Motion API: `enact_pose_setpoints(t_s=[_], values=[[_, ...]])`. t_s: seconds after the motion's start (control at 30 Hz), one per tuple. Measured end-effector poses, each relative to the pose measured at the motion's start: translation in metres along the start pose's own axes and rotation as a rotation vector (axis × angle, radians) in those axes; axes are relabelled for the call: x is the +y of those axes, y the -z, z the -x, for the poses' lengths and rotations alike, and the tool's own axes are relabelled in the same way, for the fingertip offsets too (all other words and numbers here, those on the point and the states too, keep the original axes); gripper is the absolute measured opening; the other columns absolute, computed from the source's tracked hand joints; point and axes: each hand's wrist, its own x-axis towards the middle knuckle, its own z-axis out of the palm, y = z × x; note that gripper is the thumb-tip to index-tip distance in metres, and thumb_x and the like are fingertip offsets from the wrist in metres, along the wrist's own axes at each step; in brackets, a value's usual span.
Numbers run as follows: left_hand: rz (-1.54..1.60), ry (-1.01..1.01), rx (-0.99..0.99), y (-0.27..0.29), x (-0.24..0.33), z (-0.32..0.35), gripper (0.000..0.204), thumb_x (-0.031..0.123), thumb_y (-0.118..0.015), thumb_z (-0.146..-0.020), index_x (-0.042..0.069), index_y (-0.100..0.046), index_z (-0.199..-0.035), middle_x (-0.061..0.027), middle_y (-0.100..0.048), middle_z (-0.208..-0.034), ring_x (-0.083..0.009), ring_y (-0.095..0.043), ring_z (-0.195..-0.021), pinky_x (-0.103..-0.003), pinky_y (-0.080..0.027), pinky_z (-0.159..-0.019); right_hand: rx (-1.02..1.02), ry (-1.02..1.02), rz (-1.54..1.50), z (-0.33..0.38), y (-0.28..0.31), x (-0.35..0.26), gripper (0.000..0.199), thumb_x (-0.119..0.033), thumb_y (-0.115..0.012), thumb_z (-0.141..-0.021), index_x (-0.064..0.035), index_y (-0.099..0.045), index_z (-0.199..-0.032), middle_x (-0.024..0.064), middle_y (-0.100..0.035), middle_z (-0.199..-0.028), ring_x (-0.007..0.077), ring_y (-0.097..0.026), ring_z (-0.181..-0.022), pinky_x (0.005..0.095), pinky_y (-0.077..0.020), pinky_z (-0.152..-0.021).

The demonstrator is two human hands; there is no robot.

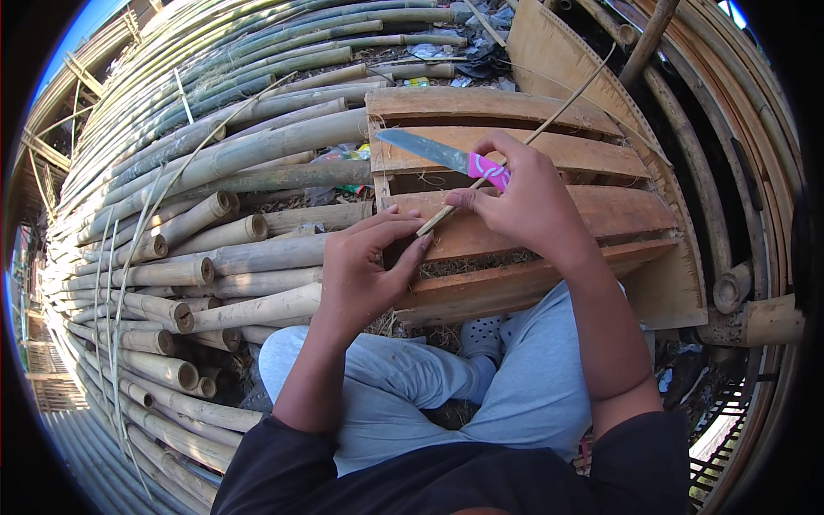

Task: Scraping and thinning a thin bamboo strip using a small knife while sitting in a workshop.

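Note:
My right hand (538, 199) is closed round the pink patterned handle (487, 170) of a knife. The grey blade (422, 148) points left, over the slatted wooden crate (592, 202). A thin bamboo strip (562, 110) slants from the upper right, passes under my right thumb and ends at my left hand (371, 257). The thumb and fingers of that hand close about the strip's near end, partly covering it. Both hands are over the crate's left part, and the blade stands clear of the strip's near end.
Stacked bamboo poles (283, 257) fill the left side, their cut ends facing me. Long thin strips (116, 283) lie across them. A curved plywood sheet (549, 43) stands behind and right of the crate. Bits of plastic litter (416, 81) lie beyond it. My legs (395, 386) are crossed before the crate.

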Motion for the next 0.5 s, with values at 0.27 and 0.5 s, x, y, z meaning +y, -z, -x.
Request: enact_pose_setpoints(t_s=[0.27,0.5], values=[[0.029,0.022,-0.064,0.015,0.0,-0.005,0.031,0.008,-0.081,-0.079,0.003,-0.076,-0.109,-0.0161,-0.076,-0.11,-0.0272,-0.071,-0.112,-0.042,-0.049,-0.107,-0.137,-0.019,0.221,-0.003,-0.002,0.008,0.053,-0.043,-0.081,-0.08,0.0011,-0.075,-0.108,0.0258,-0.071,-0.092,0.0415,-0.07,-0.086,0.0463,-0.055,-0.079],[-0.138,-0.02,0.065,0.015,0.005,0.002,0.02,0.02,-0.086,-0.075,0.007,-0.071,-0.08,-0.0138,-0.075,-0.112,-0.0334,-0.065,-0.121,-0.051,-0.041,-0.109,-0.13,-0.017,0.234,-0.003,-0.004,0.009,0.051,-0.043,-0.08,-0.081,0.0008,-0.075,-0.106,0.0261,-0.071,-0.09,0.0417,-0.07,-0.086,0.0466,-0.0549,-0.078]])
